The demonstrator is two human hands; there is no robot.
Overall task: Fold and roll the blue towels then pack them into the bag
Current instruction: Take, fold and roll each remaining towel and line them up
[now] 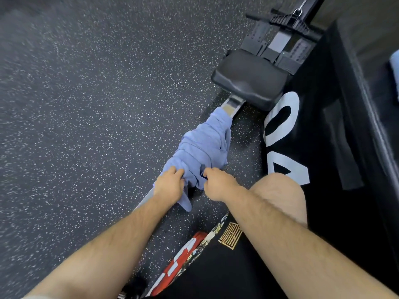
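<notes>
A crumpled light blue towel [205, 145] lies draped along the metal rail [232, 106] of a rowing machine. My left hand [169, 185] grips the towel's near left edge, fingers curled into the cloth. My right hand [218, 184] pinches the near right part of the same towel. A loose corner of the towel hangs down between and below the two hands. At the far right edge a bit of another blue towel [394, 65] shows. I cannot see a bag for certain.
The rower's black seat [248, 80] and footrests [280, 39] stand beyond the towel. A black mat with white letters [285, 134] lies to the right. My bare knee [280, 195] is beside my right forearm. Speckled dark rubber floor [86, 104] spreads to the left.
</notes>
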